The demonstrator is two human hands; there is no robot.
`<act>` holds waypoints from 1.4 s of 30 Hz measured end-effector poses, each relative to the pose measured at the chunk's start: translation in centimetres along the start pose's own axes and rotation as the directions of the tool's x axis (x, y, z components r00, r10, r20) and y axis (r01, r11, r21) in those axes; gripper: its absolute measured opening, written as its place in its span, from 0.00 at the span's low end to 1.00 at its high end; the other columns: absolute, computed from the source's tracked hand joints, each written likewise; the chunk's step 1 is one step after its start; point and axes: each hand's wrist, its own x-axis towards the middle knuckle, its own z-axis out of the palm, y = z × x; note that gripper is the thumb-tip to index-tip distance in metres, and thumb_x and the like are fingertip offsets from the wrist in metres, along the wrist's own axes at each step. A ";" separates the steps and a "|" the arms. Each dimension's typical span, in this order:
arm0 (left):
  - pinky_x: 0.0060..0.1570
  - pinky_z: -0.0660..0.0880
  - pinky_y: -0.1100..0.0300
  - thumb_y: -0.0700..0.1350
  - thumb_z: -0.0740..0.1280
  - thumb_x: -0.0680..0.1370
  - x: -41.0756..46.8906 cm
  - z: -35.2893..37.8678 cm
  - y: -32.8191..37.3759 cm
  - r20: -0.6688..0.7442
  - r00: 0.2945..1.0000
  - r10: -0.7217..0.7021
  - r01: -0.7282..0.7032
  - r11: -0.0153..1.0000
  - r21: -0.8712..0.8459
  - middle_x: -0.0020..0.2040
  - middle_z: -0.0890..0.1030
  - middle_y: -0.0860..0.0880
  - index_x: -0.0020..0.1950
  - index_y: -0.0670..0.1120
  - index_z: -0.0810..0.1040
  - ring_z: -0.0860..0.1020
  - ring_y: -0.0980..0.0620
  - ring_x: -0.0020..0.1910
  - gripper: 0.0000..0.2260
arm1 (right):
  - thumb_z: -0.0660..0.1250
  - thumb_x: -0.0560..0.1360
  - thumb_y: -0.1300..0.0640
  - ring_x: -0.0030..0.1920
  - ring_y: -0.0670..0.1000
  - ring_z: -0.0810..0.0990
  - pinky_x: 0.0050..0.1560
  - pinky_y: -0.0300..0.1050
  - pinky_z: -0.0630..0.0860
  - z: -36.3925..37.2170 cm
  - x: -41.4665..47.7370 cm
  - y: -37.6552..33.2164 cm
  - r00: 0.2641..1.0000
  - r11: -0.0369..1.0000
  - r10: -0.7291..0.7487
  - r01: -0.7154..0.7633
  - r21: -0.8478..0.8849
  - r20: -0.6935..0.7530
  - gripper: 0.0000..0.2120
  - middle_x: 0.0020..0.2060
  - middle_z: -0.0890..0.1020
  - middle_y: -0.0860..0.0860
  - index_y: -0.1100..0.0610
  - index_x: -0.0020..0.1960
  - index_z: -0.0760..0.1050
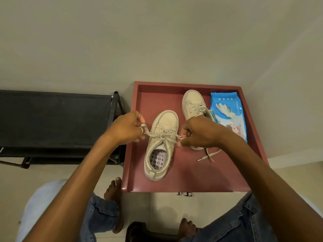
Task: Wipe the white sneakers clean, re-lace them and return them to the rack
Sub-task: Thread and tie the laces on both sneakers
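Your left hand [127, 130] and right hand [201, 132] flank the near sneaker [161, 151] on the red tray [192, 179]. Each pinches one end of its lace [163, 135] in curled fingers, drawn taut across the tongue. The far sneaker [192, 103] lies behind your right hand, seemingly laced, beside the wipes pack [229, 112]. The black rack [52, 119] stands just left of the tray's rim.

One wide-angle camera on the person's head looks forward and steeply down, from close above and behind the left hand [127, 128] and right hand [201, 131]; their grip on the lace [164, 136] sits mid-frame.
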 end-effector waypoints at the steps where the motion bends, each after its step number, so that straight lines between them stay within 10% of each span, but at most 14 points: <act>1: 0.47 0.84 0.54 0.37 0.68 0.80 0.1 0.1 -0.1 0.017 1.000 0.016 -0.016 1.000 -0.006 0.48 0.84 0.49 0.57 0.48 0.76 0.86 0.54 0.42 0.09 | 0.72 0.73 0.45 0.40 0.49 0.78 0.40 0.42 0.73 0.1 0.0 -0.1 1.000 1.000 -0.014 0.014 0.013 -0.010 0.14 0.37 0.82 0.50 0.58 0.43 0.80; 5: 0.50 0.79 0.57 0.40 0.68 0.79 0.4 0.3 -0.4 0.046 0.994 0.100 -0.107 0.971 0.212 0.46 0.80 0.58 0.63 0.53 0.79 0.79 0.60 0.41 0.14 | 0.69 0.71 0.36 0.41 0.54 0.79 0.42 0.50 0.76 0.7 0.3 -0.1 1.000 0.999 -0.004 0.003 -0.033 -0.020 0.25 0.38 0.82 0.55 0.60 0.45 0.79; 16: 0.61 0.75 0.56 0.37 0.63 0.81 1.7 2.3 -1.3 0.122 0.970 0.209 -0.237 0.919 0.316 0.66 0.80 0.50 0.69 0.51 0.78 0.78 0.51 0.65 0.18 | 0.71 0.74 0.47 0.42 0.47 0.75 0.41 0.41 0.71 1.1 0.7 -0.5 0.990 0.989 -0.128 0.132 0.059 -0.064 0.15 0.43 0.78 0.46 0.55 0.56 0.78; 29: 0.51 0.77 0.59 0.33 0.65 0.77 2.2 2.7 -1.7 0.098 0.965 0.244 -0.263 0.896 0.357 0.52 0.85 0.51 0.62 0.53 0.83 0.82 0.53 0.52 0.20 | 0.68 0.76 0.55 0.44 0.47 0.78 0.45 0.42 0.75 1.3 0.9 -0.5 0.969 0.974 -0.195 0.209 0.087 -0.151 0.08 0.46 0.83 0.47 0.55 0.53 0.81; 42: 0.57 0.74 0.63 0.33 0.64 0.79 2.5 2.2 -1.7 0.155 0.953 0.260 -0.293 0.921 0.258 0.61 0.83 0.52 0.66 0.50 0.80 0.80 0.55 0.58 0.19 | 0.71 0.76 0.52 0.39 0.44 0.80 0.42 0.40 0.75 1.3 1.1 -0.6 0.964 0.971 -0.176 0.203 0.125 -0.200 0.07 0.39 0.84 0.47 0.55 0.49 0.82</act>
